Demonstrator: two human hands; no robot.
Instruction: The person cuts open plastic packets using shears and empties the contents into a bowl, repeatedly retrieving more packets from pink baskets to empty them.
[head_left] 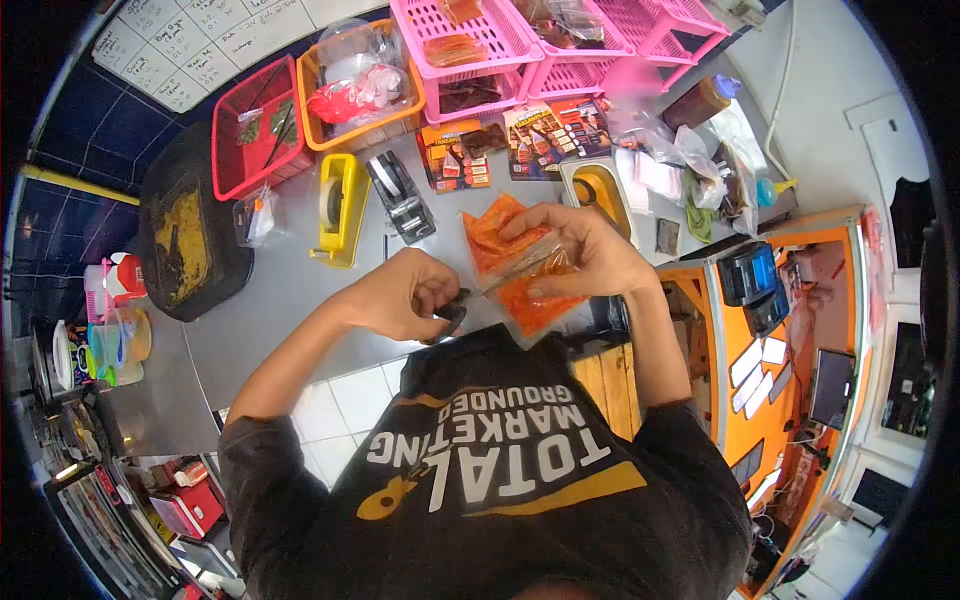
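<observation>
My right hand grips two clear plastic packets with orange-red contents. One packet points up and to the left, the other hangs below it. Left of the packets, my left hand is closed on a small black object, mostly hidden by the fingers, close to the packets' edge. Beyond my hands, a black tape dispenser and a yellow tape dispenser stand on the metal counter.
Red basket, orange basket and pink racks line the back. Printed leaflets lie before the racks. A metal tray and plastic bags are at right, a dark pan at left.
</observation>
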